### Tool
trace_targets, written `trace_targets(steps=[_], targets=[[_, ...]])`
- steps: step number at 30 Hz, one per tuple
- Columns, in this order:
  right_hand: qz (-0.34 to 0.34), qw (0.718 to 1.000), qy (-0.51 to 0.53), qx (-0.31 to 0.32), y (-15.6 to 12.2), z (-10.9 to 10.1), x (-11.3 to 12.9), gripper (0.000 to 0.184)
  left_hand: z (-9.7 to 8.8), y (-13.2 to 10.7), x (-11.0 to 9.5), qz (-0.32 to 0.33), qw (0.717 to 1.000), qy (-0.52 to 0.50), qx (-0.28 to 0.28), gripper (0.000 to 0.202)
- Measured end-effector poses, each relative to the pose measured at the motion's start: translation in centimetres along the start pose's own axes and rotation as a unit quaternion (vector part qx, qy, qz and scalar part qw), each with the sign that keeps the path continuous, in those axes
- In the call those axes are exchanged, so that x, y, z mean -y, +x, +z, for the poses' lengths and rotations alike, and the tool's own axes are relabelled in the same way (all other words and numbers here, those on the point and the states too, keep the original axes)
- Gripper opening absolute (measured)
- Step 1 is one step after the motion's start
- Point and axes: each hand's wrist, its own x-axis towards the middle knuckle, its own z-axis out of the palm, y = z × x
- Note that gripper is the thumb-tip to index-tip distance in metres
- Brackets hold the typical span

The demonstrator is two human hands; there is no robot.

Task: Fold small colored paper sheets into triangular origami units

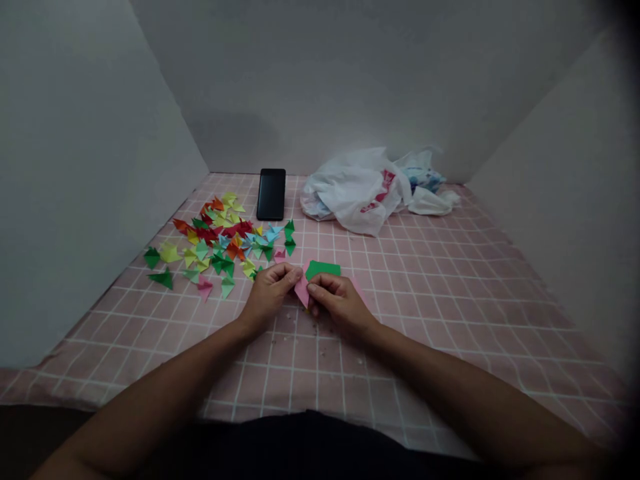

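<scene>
home-like craft corner, plain grey walls on three sides, pink checked tablecloth, scattered folded paper pieces, phone, crumpled white plastic bag

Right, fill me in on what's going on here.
A person is handling a small piece of pink paper, pinched between the fingers of the left hand and the right hand. Some green paper lies just beyond the right hand. Many small folded paper pieces in mixed colours are spread to the left on the checked cloth. Farther back are a black phone and a white plastic bag.
</scene>
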Motion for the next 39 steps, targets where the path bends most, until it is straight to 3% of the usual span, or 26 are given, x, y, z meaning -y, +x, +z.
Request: trace_targets(steps=[7, 13, 17, 27, 31, 35, 39], targets=[[-0.053, 0.994, -0.041, -0.082, 0.14, -0.15, -0.08, 0.028, 0.09, 0.25, 0.14, -0.049, 0.998, -0.013, 0.048, 0.041], [-0.046, 0.997, -0.025, -0.058, 0.07, -0.27, -0.01, 0.026, -0.19, 0.23, 0.12, -0.007, 0.997, 0.014, 0.070, 0.037], [-0.049, 0.996, -0.039, -0.058, 0.23, -0.37, -0.08, 0.026, -0.08, 0.18, 0.18, -0.022, 0.997, -0.002, 0.076, 0.039], [-0.029, 0.997, -0.063, -0.014, 0.05, -0.10, -0.02, 0.027, -0.07, -0.01, -0.10, 0.014, 0.999, 0.007, 0.034, 0.034], [-0.049, 0.991, -0.125, -0.028, 0.06, -0.08, -0.18, 0.026, 0.00, 0.05, 0.37, 0.010, 1.000, 0.003, 0.025, 0.034], [-0.141, 0.957, -0.231, -0.101, 0.13, -0.20, -0.33, 0.028, 0.37, 0.01, 0.64, 0.014, 1.000, -0.018, -0.014, 0.033], [-0.272, 0.863, -0.411, -0.111, -0.04, -0.35, -0.49, 0.023, 0.74, -0.36, 0.49, 0.008, 0.999, -0.034, 0.024, 0.037]])
